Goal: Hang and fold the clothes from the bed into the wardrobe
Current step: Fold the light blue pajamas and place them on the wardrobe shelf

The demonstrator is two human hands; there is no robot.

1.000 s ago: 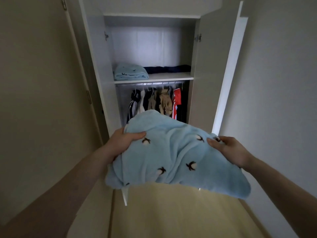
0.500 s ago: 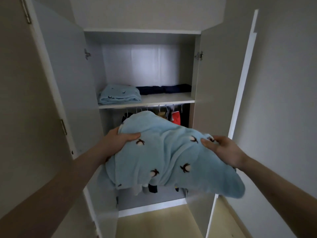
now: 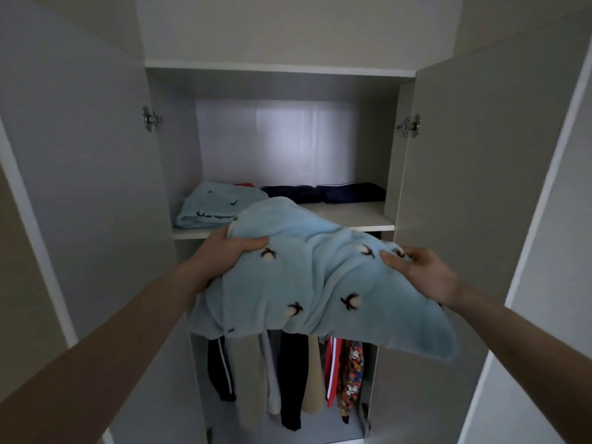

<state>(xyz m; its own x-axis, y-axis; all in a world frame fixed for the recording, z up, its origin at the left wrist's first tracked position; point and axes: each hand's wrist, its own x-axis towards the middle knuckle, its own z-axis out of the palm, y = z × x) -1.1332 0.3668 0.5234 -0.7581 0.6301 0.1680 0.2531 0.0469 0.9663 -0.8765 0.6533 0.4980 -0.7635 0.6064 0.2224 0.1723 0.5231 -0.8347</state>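
Both hands hold one folded light blue fleece garment (image 3: 320, 283) in the air in front of the open wardrobe (image 3: 282, 72). The left hand (image 3: 224, 254) grips its left edge, with the thumb lying on top of the cloth and the fingers hidden under it. The right hand (image 3: 423, 274) grips the right edge in the same way, thumb on top, fingers curled below. The garment carries small dark and white marks, and its far end is raised just over the front edge of the shelf (image 3: 352, 216); I cannot tell if it touches the shelf. On this shelf, at the left, lies another folded light blue garment (image 3: 211, 206), and behind it to the right lie dark navy folded clothes (image 3: 336, 193). Below the shelf, hanging clothes (image 3: 288, 379) show under the held garment: dark, beige, red and patterned ones. Both wardrobe doors stand wide open, the left door (image 3: 80, 187) and the right door (image 3: 474, 187)
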